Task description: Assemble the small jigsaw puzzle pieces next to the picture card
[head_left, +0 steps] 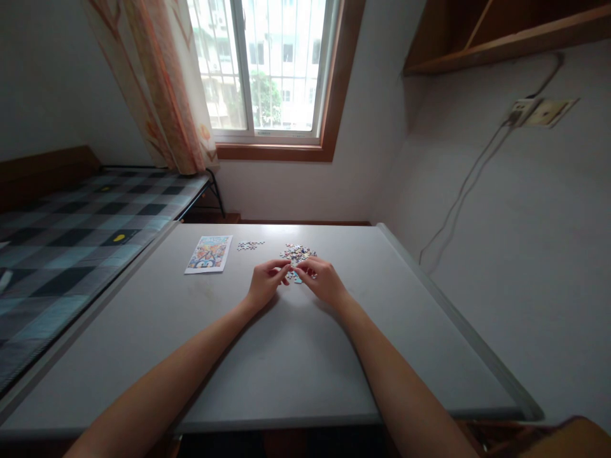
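Over a pile of loose jigsaw puzzle pieces (300, 250), my left hand (267, 281) and my right hand (325, 280) meet with their fingertips close together. Thumb and fingers of each hand are pinched around a small pale puzzle piece (293, 263) between them; its print is too small to make out. The fingers partly cover the near side of the pile. To the left of the pile, a small flat group of puzzle pieces (248, 245) lies on the table. Further left rests a colourful printed picture sheet (209, 254) with a white border.
The grey-white table (277, 375) has a raised strip along its right edge. A bed (95, 210) with a checked cover stands on the left. Ahead are a window (281, 70) and a curtain (167, 83). A cable (458, 197) hangs down the right wall below a shelf (506, 44).
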The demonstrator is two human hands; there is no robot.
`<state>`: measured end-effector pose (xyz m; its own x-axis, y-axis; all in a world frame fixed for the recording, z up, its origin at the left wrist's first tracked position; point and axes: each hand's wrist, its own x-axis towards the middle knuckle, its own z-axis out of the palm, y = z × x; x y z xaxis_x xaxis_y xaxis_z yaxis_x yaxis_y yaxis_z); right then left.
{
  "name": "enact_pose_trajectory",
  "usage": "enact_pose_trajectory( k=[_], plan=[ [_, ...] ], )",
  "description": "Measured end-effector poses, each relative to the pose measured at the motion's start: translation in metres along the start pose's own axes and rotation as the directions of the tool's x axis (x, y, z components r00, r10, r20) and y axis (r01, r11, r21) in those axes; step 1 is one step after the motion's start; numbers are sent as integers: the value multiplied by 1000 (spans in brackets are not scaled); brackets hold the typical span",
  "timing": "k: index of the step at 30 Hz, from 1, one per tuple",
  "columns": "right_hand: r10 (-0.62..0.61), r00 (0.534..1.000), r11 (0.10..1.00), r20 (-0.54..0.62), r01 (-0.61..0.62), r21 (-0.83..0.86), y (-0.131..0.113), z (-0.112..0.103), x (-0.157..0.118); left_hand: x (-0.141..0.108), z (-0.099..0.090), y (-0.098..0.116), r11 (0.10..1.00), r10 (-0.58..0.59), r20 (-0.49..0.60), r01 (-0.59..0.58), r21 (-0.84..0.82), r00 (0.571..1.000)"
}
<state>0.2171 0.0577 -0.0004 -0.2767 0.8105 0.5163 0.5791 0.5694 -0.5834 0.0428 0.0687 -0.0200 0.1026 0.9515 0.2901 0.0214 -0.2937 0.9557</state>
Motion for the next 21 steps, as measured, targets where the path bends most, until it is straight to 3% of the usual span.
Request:
enact_pose_trajectory(
  k=[21],
  plan=[
    [3, 1000, 1000, -11, -3, -10, 0, -1, 0, 0, -1, -2, 1000, -19, 47, 19, -13, 999]
  ],
)
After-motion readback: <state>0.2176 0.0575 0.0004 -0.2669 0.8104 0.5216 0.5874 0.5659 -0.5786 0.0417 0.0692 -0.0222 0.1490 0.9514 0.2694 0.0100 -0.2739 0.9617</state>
